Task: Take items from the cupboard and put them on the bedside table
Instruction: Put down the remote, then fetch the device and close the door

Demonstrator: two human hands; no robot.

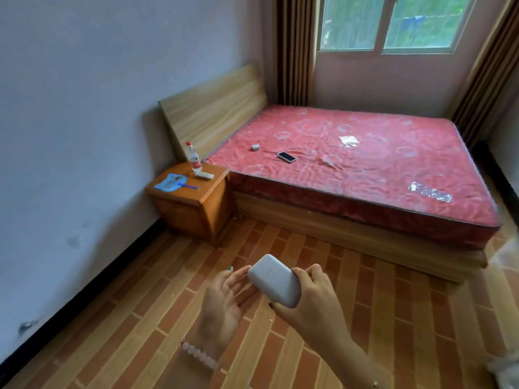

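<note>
Power bank, white, smooth, round-cornered, in right hand.

Home bedroom, bed with bare red mattress, wooden bedside table, curtained window, brick-pattern floor

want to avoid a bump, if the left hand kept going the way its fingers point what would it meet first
The left hand has its fingertips almost at the white power bank held by the right hand, so likely that first; the remaining gap is hard to judge.
</note>
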